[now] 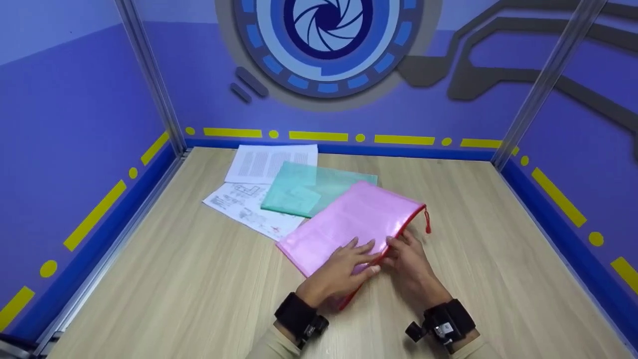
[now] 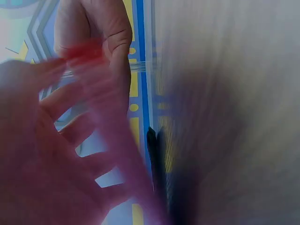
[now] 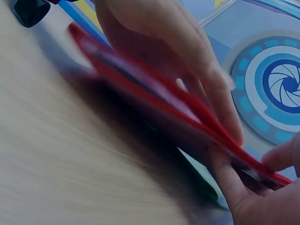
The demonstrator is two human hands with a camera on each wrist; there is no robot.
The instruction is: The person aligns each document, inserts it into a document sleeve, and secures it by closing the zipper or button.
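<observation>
A pink zipper pouch with red zipper trim lies slanted on the table, its near edge raised. My left hand rests on top of it, fingers spread, its thumb by the red edge. At that edge, my right hand pinches the trim, thumb above and a finger beneath, as the right wrist view shows. There the pouch's mouth gapes between two red edges. A red zipper pull hangs from the far right corner. The left wrist view is blurred.
Behind the pouch lies a green translucent folder, partly under it. Two printed sheets, one with text and one with drawings, lie beneath the folder at the back left. Blue-purple panels surround the wooden table.
</observation>
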